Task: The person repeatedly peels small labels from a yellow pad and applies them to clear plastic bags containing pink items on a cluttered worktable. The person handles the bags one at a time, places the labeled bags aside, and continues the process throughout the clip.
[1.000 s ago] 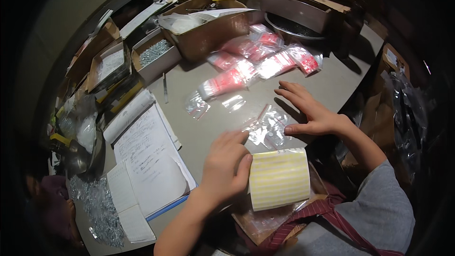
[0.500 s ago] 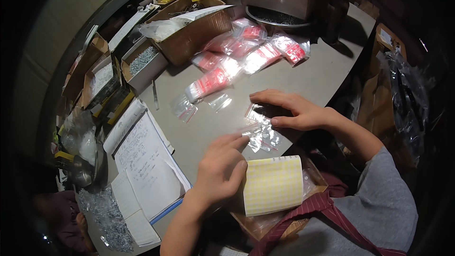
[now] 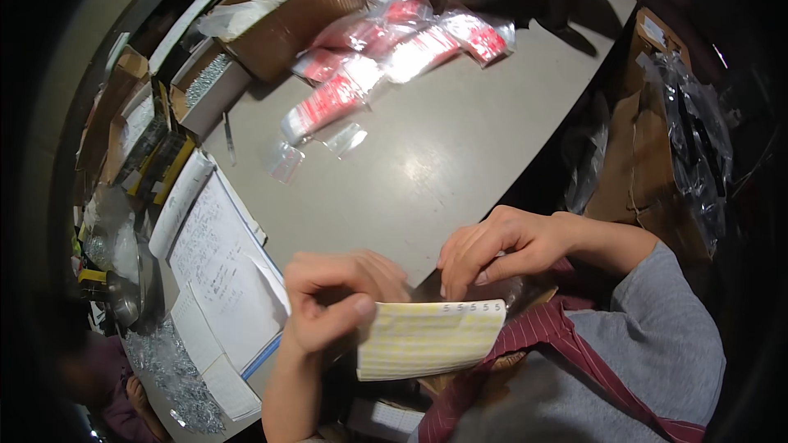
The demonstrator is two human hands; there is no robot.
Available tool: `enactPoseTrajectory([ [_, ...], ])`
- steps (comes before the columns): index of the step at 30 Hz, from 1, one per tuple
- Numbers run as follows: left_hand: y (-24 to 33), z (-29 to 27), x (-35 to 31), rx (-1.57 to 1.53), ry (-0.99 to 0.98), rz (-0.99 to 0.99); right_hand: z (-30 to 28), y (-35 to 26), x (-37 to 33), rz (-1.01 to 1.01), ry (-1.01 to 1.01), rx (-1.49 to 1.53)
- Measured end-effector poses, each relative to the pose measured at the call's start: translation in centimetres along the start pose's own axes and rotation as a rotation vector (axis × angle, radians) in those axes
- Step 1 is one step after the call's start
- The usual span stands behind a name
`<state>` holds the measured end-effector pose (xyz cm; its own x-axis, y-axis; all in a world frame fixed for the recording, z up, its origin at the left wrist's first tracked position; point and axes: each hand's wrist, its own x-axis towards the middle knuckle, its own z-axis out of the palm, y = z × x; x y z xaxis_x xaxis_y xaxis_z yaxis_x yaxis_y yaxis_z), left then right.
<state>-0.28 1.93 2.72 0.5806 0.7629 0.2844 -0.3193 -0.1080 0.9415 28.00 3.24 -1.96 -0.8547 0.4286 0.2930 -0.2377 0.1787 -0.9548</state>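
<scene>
My left hand (image 3: 341, 295) is curled in front of the table edge, its fingers smeared by motion. Its thumb lies at the upper corner of a yellow-checked paper sheet (image 3: 431, 343) with a row of printed marks. The sheet bows over my lap, apparently held at that corner. My right hand (image 3: 509, 248) hangs over the near table edge, fingers bent downward and thumb a little apart from them. No object shows in it. Below it, partly hidden by the sheet and my apron strap, is a cardboard box (image 3: 542, 295) with clear plastic inside.
Red-printed plastic bags (image 3: 328, 102) lie across the table (image 3: 410, 205), with small clear bags (image 3: 285, 162) nearby. An open notebook (image 3: 222, 250), a pen (image 3: 229, 139), and small metal parts (image 3: 176, 369) are at left. Boxes line the far side; another person's hand (image 3: 136, 394) shows lower left.
The small clear bags under my hands have left the tabletop. Both hands have drawn back toward my lap, and the yellow-checked sheet has shifted left with my left hand. The view has shifted too.
</scene>
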Motion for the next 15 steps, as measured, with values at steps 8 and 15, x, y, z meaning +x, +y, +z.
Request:
enactPoseTrajectory([
  [8, -0.3, 0.0, -0.6, 0.217, 0.205, 0.024, -0.2, -4.1, 0.2, 0.268, 0.228, 0.024],
  [15, -0.6, -0.3, -0.1, 0.263, 0.422, -0.155, -0.2, -3.4, 1.5, 0.286, 0.507, -0.388],
])
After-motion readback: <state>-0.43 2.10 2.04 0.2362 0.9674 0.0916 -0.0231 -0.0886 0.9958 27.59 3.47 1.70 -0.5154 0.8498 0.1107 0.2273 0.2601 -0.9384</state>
